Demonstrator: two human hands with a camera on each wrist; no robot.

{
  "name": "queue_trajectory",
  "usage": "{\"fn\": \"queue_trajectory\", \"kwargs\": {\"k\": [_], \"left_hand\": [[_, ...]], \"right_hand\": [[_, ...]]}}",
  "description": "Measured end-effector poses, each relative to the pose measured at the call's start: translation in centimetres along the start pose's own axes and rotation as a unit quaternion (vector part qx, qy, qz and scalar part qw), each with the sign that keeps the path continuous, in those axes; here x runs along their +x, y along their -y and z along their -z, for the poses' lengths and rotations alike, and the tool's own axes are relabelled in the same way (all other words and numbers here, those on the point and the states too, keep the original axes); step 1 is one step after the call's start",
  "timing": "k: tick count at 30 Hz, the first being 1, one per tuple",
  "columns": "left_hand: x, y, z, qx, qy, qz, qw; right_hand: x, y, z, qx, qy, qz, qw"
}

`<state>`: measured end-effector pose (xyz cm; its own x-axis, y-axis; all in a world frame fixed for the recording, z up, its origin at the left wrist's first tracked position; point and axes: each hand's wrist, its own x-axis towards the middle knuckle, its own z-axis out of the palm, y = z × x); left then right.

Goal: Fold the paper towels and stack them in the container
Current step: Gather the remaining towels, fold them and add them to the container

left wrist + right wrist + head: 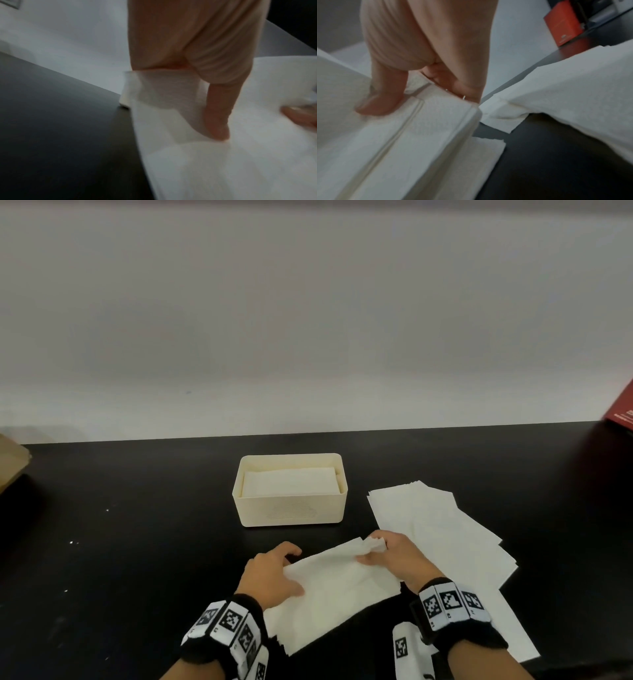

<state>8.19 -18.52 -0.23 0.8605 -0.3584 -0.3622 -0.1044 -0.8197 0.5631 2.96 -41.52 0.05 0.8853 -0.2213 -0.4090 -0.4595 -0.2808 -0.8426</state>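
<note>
A white paper towel [339, 583] lies partly folded on the black table in front of me. My left hand [289, 568] pinches its left edge, thumb on top and fingers curled under the lifted flap [163, 92]. The right hand [371, 549] pinches the crumpled far right corner, thumb pressing on the upper layer [423, 135]. Behind the towel stands a cream container [291, 513], with folded towels [289, 482] stacked inside it. A fanned pile of unfolded towels [442, 529] lies to the right, just beyond my right hand.
A red box [621, 410] stands at the far right against the pale wall. The corner of a cardboard box [12, 462] shows at the far left edge. Bare black tabletop [137, 542] stretches left of the container.
</note>
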Motion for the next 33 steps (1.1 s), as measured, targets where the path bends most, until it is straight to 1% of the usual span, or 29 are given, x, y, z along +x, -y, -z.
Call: {"fn": "queue_trajectory", "kwargs": {"k": [2,5,7,9,10,11,13,16,19,21,24,28,30,33], "left_hand": [[0.0,0.5,1.2,-0.068,-0.005,0.002,0.998],[-0.2,0.9,2.5,-0.183,-0.016,0.008,0.983],[-0.5,0.9,3.0,-0.281,-0.038,-0.003,0.959],[-0.8,0.9,3.0,-0.382,-0.061,-0.014,0.922],[-0.8,1.0,2.9,-0.415,-0.067,-0.015,0.907],[-0.7,1.0,2.7,-0.435,-0.068,-0.013,0.898],[-0.6,1.3,2.0,-0.444,-0.06,-0.006,0.894],[-0.4,1.8,0.9,-0.435,-0.049,0.007,0.899],[-0.4,1.9,0.2,-0.422,-0.024,0.014,0.906],[-0.3,1.8,0.1,-0.417,-0.01,0.015,0.909],[-0.2,1.2,-0.1,-0.415,-0.008,0.013,0.909],[0.2,0.2,-0.1,-0.434,-0.011,0.017,0.901],[0.4,0.2,-0.3,-0.434,-0.019,0.016,0.901],[0.4,0.5,-0.5,-0.43,-0.053,0.009,0.901]], "right_hand": [[-0.7,0.2,0.8,0.065,-0.004,0.023,0.998],[-1.2,0.3,1.5,0.098,-0.013,0.063,0.993],[-1.3,0.3,1.6,0.14,-0.019,0.074,0.987],[-1.3,0.3,1.4,0.186,-0.025,0.073,0.979],[-1.4,0.4,1.3,0.203,-0.025,0.07,0.976],[-1.4,0.3,1.1,0.208,-0.021,0.064,0.976],[-1.5,0.1,0.7,0.184,-0.008,0.05,0.982],[-1.5,-0.8,0.2,0.116,-0.002,0.021,0.993],[-1.4,-1.7,-0.2,0.092,-0.004,0.011,0.996],[-1.4,-1.8,-0.3,0.096,-0.007,0.007,0.995],[-1.2,-1.5,-0.4,0.124,0.026,-0.009,0.992],[-0.9,-0.9,-0.9,0.131,0.049,-0.026,0.99],[-0.6,-1.0,-1.2,0.13,0.047,-0.025,0.99],[-0.4,-1.4,-1.1,0.15,0.016,-0.025,0.988]]}}
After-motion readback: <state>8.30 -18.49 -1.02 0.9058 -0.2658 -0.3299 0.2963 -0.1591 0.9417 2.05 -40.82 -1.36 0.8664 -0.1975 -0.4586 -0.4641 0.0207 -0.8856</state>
